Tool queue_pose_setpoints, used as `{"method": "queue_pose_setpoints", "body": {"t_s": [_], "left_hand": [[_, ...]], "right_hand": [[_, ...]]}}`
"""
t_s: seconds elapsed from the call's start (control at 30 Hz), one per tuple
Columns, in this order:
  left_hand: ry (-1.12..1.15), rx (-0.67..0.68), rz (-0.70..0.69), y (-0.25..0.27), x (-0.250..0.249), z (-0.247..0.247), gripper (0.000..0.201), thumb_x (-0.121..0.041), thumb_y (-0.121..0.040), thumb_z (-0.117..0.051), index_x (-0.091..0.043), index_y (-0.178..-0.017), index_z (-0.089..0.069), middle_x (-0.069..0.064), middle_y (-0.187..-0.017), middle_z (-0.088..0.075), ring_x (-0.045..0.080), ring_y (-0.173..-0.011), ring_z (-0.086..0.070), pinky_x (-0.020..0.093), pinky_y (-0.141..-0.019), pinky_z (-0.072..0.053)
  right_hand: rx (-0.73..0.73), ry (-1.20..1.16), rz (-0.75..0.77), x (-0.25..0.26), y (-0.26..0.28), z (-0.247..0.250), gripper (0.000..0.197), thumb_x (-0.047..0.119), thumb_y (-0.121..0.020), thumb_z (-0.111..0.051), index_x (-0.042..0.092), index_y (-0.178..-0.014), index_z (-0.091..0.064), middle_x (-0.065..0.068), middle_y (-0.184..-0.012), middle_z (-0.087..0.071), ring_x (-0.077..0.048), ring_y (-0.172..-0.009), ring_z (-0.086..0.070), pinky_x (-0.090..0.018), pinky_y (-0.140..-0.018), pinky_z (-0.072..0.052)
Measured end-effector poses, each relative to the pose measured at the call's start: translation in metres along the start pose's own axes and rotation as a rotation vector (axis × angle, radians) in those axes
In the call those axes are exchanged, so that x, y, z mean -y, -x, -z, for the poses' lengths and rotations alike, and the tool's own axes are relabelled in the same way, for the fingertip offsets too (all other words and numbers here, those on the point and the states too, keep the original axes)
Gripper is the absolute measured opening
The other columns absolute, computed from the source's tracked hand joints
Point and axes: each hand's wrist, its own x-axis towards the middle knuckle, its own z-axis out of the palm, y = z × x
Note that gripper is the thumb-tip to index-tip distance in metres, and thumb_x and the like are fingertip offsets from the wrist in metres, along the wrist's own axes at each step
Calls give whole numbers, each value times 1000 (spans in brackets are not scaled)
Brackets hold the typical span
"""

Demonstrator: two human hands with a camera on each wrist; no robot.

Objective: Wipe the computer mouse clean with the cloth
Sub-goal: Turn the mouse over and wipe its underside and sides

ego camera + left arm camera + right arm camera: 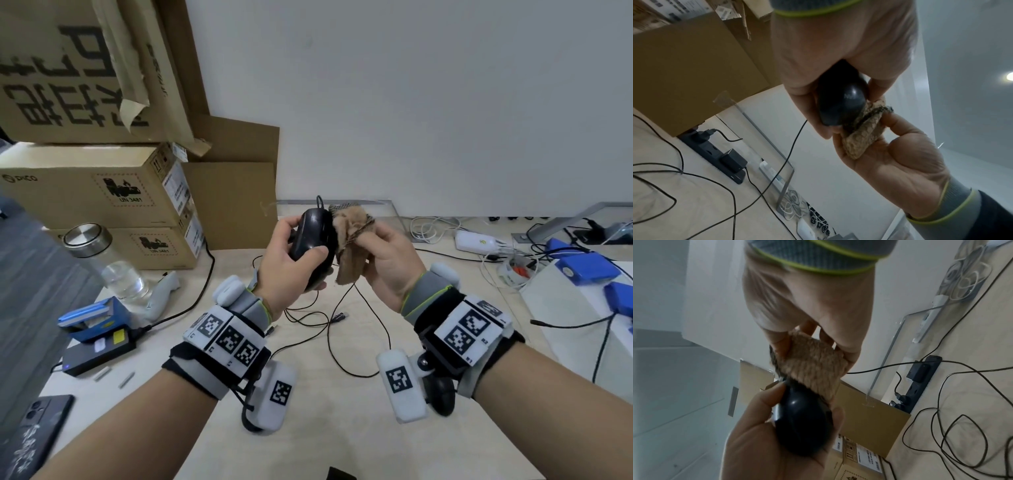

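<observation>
- The wiping looks under way: the left hand [294, 263] grips the glossy black plastic computer mouse [313, 240] up in the air above the pale wooden desk [342, 428], thumb across its back and fingers curled round the far side.
- The right hand [387, 260] is closed round a bunched tan, nubbly-textured cloth [352, 243], pressing it against the mouse's flank at about 3 o'clock from the mouse body.
- From the wrist views the cloth meets the mouse at its front end, near where the thin black cord [342, 301] leaves it; the rounded back shows bare and shiny.
- My guess is the task is part done: one side is being rubbed now, while the underside and the far flank, hidden under the left fingers, likely remain.
- The mouse shell looks smooth, dark, with a bright highlight; I can't make out any dust or smears on it.
- Its cord droops to the desk at 6 o'clock and loops there loosely.
</observation>
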Motion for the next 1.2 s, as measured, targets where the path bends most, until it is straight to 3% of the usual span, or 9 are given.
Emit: {"method": "queue_pose_setpoints", "body": {"t_s": [0.17,0.33,0.47,0.6,0.73,0.83,0.93,1.03,1.2], "left_hand": [[-8,-36,-12,-4,5,-1,40,-21,-80,-68,-27,-117,-53,3,-100,-66,14,-79,-67,34,-63,-60],[-51,-22,-74,-7,11,-6,38,-22,-78,-71,-41,-108,-57,1,-100,-68,20,-92,-67,42,-79,-59],[60,-50,0,-9,13,0,35,-8,-89,-65,-35,-111,-57,5,-105,-64,24,-89,-64,41,-73,-60],[348,64,229,-10,11,12,35,-10,-92,-60,-24,-123,-54,10,-117,-61,31,-96,-60,63,-89,-49],[507,248,317,-12,8,15,54,-21,-82,-60,-26,-134,-49,10,-122,-62,35,-105,-61,69,-92,-44],[514,272,313,-12,6,11,47,-17,-84,-60,-23,-131,-52,13,-120,-65,37,-103,-65,67,-91,-46],[478,215,297,-11,7,9,38,-16,-90,-57,-21,-127,-53,13,-118,-66,34,-98,-66,60,-87,-52],[463,148,297,-11,4,11,30,-17,-96,-49,-22,-126,-54,12,-116,-65,32,-97,-64,50,-77,-57],[427,125,301,-13,-1,11,27,-17,-98,-47,-17,-124,-52,18,-112,-61,36,-94,-57,42,-66,-54]], "right_hand": [[45,-155,-164,-2,-1,2,62,25,-72,-56,-10,-122,-56,-19,-106,-57,-29,-95,-53,-38,-76,-45],[86,114,-95,-3,-2,-5,25,26,-88,-67,3,-87,-58,-15,-71,-57,-31,-56,-58,-56,-59,-53],[-68,-33,-160,8,-10,-3,16,16,-99,-50,6,-91,-59,-12,-76,-61,-27,-69,-58,-42,-73,-51],[-154,-264,-300,13,-18,9,29,21,-103,-39,7,-89,-60,-7,-78,-70,-19,-67,-67,-34,-69,-57],[-135,-333,-384,8,-20,14,43,25,-100,-34,-2,-123,-57,-20,-133,-56,-33,-118,-59,-48,-105,-43],[-103,-359,-408,5,-17,13,58,39,-100,-33,-5,-134,-49,-24,-134,-55,-38,-124,-54,-48,-99,-46],[-89,-193,-387,-2,-17,17,69,50,-94,-47,-10,-129,-51,-29,-128,-57,-40,-117,-59,-51,-99,-47],[-61,113,-316,-7,-10,21,42,41,-92,-59,10,-120,-59,-6,-102,-68,-23,-87,-66,-39,-79,-56],[25,527,22,-26,0,27,42,40,-78,-76,24,-113,-59,1,-105,-65,-13,-90,-65,-29,-76,-52]]}}
